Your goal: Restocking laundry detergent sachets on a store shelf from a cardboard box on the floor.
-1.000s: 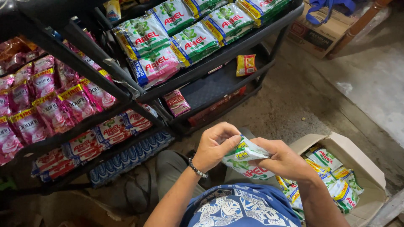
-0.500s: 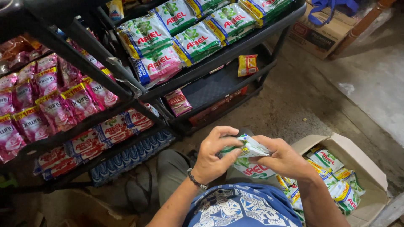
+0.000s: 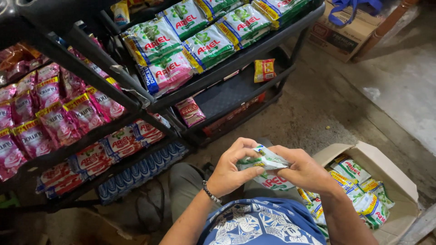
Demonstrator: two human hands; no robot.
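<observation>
My left hand (image 3: 232,167) and my right hand (image 3: 303,170) both grip a strip of small green and white sachets (image 3: 265,159) in front of my chest. More of the strip (image 3: 276,182) hangs below the hands over my lap. An open cardboard box (image 3: 389,177) at my right holds several more green sachets (image 3: 359,186). My left wrist wears a beaded bracelet.
Black metal shelves (image 3: 236,59) stand ahead, stocked with green and white packs (image 3: 204,43), pink packs (image 3: 54,113) at left and blue packs (image 3: 136,172) low down. A yellow sachet (image 3: 264,69) lies on a lower shelf. A cardboard box (image 3: 345,31) sits far right on the concrete floor.
My hands have lowered slightly and folded the sachet strip tighter between them; the view has shifted a little.
</observation>
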